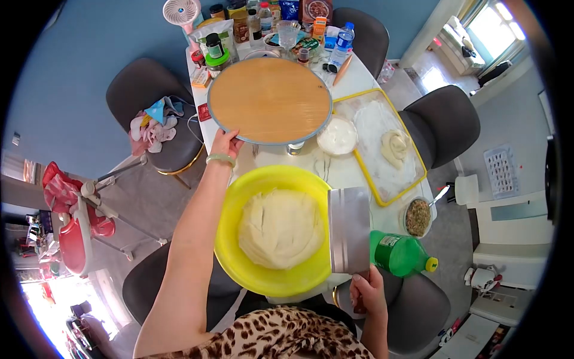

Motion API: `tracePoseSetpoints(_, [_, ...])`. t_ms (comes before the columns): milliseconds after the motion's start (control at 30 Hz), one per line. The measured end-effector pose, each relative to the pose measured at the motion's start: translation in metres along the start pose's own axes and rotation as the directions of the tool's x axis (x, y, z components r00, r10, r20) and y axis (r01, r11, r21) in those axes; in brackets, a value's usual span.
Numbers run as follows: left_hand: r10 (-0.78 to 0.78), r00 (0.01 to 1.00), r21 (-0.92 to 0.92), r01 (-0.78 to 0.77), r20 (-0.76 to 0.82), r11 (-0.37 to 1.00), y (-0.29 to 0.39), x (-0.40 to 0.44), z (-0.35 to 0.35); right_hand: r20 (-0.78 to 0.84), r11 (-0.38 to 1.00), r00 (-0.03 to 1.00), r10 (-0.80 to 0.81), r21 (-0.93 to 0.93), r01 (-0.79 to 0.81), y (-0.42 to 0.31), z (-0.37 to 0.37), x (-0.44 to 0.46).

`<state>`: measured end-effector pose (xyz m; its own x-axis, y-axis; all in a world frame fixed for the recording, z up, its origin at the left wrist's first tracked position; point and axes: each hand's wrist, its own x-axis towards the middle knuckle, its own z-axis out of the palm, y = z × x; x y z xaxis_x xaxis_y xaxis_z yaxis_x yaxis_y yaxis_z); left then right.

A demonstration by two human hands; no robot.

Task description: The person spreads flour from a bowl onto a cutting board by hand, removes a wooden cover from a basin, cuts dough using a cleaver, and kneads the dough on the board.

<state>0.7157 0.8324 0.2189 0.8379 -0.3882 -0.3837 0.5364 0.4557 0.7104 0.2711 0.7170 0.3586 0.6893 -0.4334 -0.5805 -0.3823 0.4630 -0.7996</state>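
My left hand (226, 145) grips the near left edge of a large round wooden board (272, 99) with a grey rim, above the table. In my closed right hand (369, 293) is the handle of a cleaver (350, 230); its broad metal blade points away from me, over the right rim of a yellow basin (233, 272). A large pale mound of dough (281, 229) lies in the basin. Just right of the blade, a green plastic bottle (397, 254) with a yellow cap lies on its side.
A yellow-rimmed tray (372, 182) holds flour and a coiled piece of dough (395, 148). Beside it stand a white bowl of flour (338, 135) and a bowl of chopped filling (417, 216) with a spoon. Jars, bottles and a small fan (182, 12) crowd the far end. Chairs surround the table.
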Motion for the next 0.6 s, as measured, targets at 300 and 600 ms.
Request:
tracePoseSetpoints(300, [0.107,0.984,0.037,-0.113,0.142,0.993,0.051,-0.108,-0.016,0.012,0.961,0.968,-0.25,0.124,0.246,-0.001,0.001,-0.014])
tracePoseSetpoints(600, [-0.108,0.994,0.15,0.105,0.008,0.983,0.016,-0.29,-0.098,0.147,0.941,0.943,-0.299,0.213,0.265,-0.014,0.01,-0.003])
